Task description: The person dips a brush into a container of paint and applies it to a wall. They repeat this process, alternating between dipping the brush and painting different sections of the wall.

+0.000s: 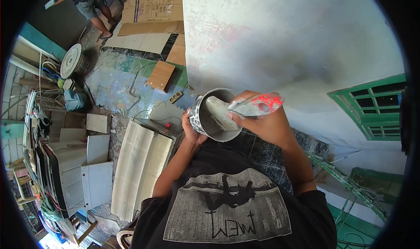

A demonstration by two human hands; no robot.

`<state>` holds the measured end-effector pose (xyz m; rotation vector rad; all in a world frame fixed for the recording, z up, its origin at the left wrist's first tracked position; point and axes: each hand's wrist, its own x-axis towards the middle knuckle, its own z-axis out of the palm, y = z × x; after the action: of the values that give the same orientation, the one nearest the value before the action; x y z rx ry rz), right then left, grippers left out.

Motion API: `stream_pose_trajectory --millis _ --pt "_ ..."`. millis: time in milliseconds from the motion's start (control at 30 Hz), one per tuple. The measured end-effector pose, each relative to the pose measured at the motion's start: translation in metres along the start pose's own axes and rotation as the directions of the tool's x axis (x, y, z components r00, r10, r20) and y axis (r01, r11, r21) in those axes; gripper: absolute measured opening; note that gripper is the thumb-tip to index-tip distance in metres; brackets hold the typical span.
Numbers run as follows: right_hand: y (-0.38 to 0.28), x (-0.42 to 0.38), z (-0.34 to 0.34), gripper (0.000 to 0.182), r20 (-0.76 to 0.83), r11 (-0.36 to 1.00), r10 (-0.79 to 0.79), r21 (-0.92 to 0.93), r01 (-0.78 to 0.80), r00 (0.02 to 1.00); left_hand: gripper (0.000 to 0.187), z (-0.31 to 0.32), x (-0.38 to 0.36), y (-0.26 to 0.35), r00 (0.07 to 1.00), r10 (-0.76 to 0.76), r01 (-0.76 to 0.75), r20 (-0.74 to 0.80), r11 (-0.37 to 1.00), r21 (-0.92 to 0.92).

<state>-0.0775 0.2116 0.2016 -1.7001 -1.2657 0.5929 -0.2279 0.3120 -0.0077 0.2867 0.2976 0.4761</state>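
My left hand is wrapped round the side of a paint-spattered can, which is tilted so that its mouth faces me. Inside I can see its grey inner wall and no clear paint level. My right hand grips a wide paintbrush by its handle, which is grey with smeared red and has a hole near the end. The brush's pale, paint-coated head reaches into the can's mouth, close to the inner wall. My fingers cover where handle and head meet.
A patchy white wall rises ahead, with a green window frame to the right. A green ladder leans at lower right. A wooden box, a power strip, and cardboard lie on the floor. A person stands at upper left.
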Motion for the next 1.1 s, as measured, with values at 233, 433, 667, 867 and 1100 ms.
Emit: stream_pose_trajectory --millis 233,433,667,867,1100 --pt "0.003 -0.003 0.014 0.021 0.125 0.991 0.056 -0.125 -0.041 0.991 0.073 -0.001 0.004 -0.003 1.0 0.005 -0.005 0.029 1.0 0.002" --pt "-0.008 -0.009 -0.016 0.02 -0.075 0.991 0.112 0.075 -0.107 0.991 0.068 -0.015 0.007 -0.005 0.999 -0.029 0.035 0.044 0.989 -0.144" --pt "0.021 -0.019 -0.026 0.019 -0.309 0.894 0.221 0.442 -0.066 0.925 0.063 -0.023 0.013 -0.007 1.0 -0.012 0.009 -0.012 0.981 -0.196" --pt "0.032 -0.043 -0.007 0.022 -0.42 0.916 0.226 0.398 -0.045 0.879 0.073 -0.021 0.011 -0.006 0.997 0.068 -0.067 0.023 0.996 -0.05" --pt "0.019 -0.06 0.011 0.021 -0.407 0.989 0.056 0.15 0.006 0.912 0.069 -0.006 0.01 -0.002 0.996 0.083 -0.083 -0.035 0.997 -0.005"
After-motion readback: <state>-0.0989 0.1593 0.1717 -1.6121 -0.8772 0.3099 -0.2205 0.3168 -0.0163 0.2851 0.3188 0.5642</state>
